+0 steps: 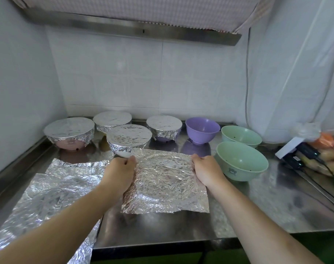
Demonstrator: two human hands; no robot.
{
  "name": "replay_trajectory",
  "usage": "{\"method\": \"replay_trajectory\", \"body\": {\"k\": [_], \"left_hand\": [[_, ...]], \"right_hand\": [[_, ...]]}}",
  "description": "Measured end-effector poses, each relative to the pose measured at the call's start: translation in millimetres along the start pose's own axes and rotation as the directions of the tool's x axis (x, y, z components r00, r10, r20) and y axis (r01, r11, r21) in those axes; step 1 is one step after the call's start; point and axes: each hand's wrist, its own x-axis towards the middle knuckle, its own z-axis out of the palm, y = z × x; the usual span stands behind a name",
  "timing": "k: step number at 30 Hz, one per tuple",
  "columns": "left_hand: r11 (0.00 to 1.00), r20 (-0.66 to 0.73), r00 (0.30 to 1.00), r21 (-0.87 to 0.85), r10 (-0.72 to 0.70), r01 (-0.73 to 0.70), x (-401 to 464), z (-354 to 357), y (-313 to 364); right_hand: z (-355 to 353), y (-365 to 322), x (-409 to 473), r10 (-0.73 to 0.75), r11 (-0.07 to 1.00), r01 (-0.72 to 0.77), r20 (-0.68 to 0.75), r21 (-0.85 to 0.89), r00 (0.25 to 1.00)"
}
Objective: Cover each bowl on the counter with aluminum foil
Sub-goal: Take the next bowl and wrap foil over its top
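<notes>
A crinkled foil sheet (166,180) lies over a bowl hidden beneath it, its round rim showing through. My left hand (120,174) grips the sheet's left edge and my right hand (206,170) grips its right edge. Several bowls stand wrapped in foil at the back left, such as the pink one (70,132) and the nearest one (129,137). An open purple bowl (202,129) and two open green bowls (241,161) (240,135) stand to the right.
Loose foil sheets (48,199) lie spread on the steel counter (257,202) at the left. At the far right sit a white box with black cables (295,151) and a bag of vegetables (330,149). A range hood (135,29) hangs overhead.
</notes>
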Motion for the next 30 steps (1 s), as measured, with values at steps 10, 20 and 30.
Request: {"method": "replay_trajectory", "body": {"k": [10, 20, 30], "left_hand": [[0.674, 0.213, 0.792, 0.428, 0.572, -0.602, -33.1, 5.6, 46.6], [0.574, 0.412, 0.828, 0.596, 0.381, -0.561, -19.9, 38.0, 29.4], [0.367, 0.487, 0.735, 0.650, 0.472, -0.666, -13.9, 39.5, 17.3]], "right_hand": [[0.5, -5.5, 1.4, 0.016, 1.000, -0.016, -0.005, -0.017, 1.000], [-9.0, -22.1, -5.5, -0.208, 0.944, 0.141, -0.204, -0.299, 0.957], [36.4, -30.9, -37.1, -0.418, 0.677, 0.518, 0.307, -0.523, 0.855]]}}
